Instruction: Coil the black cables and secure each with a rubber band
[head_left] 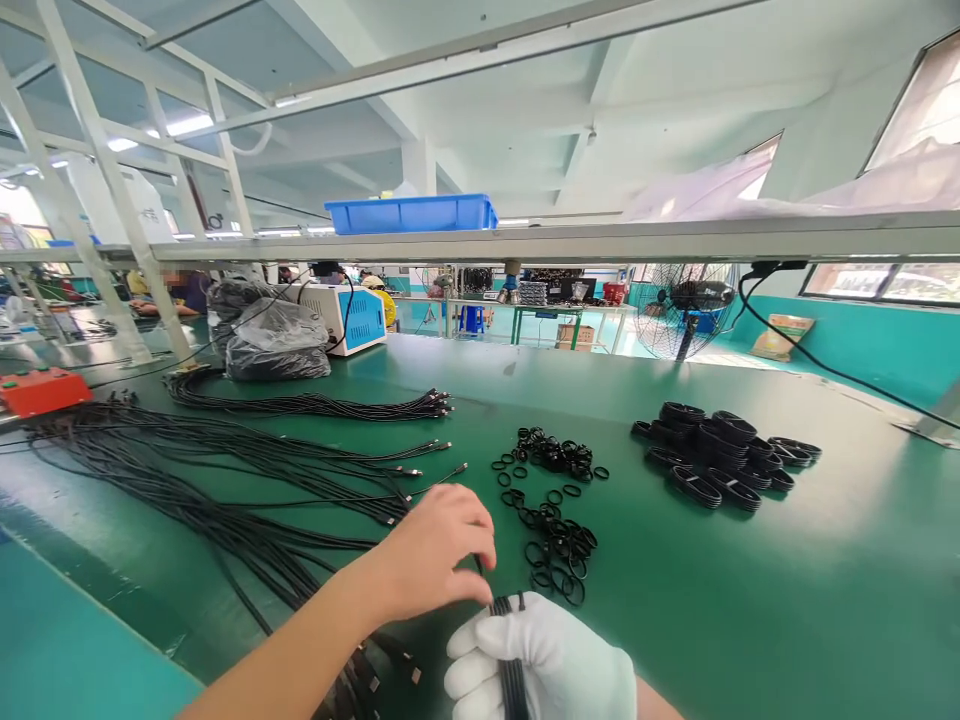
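My right hand (540,655), in a white glove, is closed around a coiled black cable (513,690) at the bottom middle. A black band (520,602) shows at the top of that coil. Just left of it, my bare left hand (442,550) reaches over with curved fingers, thumb and forefinger apart. Its thumb tip is close to the top of the coil; whether they touch I cannot tell. A short dark piece shows behind the gap between its fingers. Loose black rubber rings (559,540) lie in piles just beyond my hands.
Long black cables (300,500) spread over the left of the green table (847,560). Finished cable coils (720,450) are heaped on the right. A plastic bag (277,340), a blue-white machine (349,315) and a red box (45,392) stand further back. A shelf (600,240) crosses above.
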